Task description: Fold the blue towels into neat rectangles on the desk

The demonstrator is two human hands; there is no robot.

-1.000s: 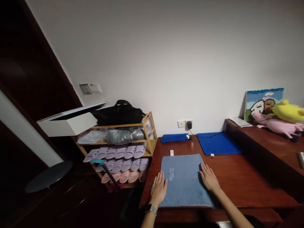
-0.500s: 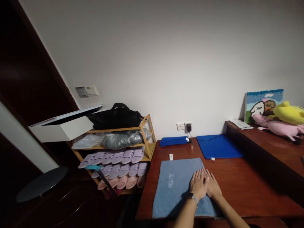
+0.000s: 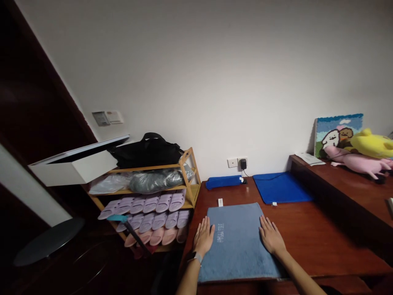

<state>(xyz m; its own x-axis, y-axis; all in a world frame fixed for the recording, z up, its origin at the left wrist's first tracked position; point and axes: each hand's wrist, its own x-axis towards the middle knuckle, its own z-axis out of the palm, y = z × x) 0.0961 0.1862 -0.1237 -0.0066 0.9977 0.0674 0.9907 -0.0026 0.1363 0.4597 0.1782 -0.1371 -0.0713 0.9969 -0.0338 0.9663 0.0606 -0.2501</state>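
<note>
A grey-blue towel (image 3: 238,241) lies flat on the dark wooden table (image 3: 316,237) in front of me. My left hand (image 3: 204,237) rests flat and open on the towel's left edge, a watch on its wrist. My right hand (image 3: 270,236) lies flat and open on the towel's right edge, fingers pointing away from me. Neither hand holds anything.
A folded blue towel (image 3: 223,181) and a flat blue cloth (image 3: 281,187) lie at the table's back by a wall socket (image 3: 238,163). A wooden shoe rack (image 3: 153,196) with several slippers stands left. Plush toys (image 3: 362,155) and a picture sit on a raised shelf at right.
Half a second ago my left hand was beside my right hand on the towel's right part; it has swept back across to the left edge. The right hand has hardly moved.
</note>
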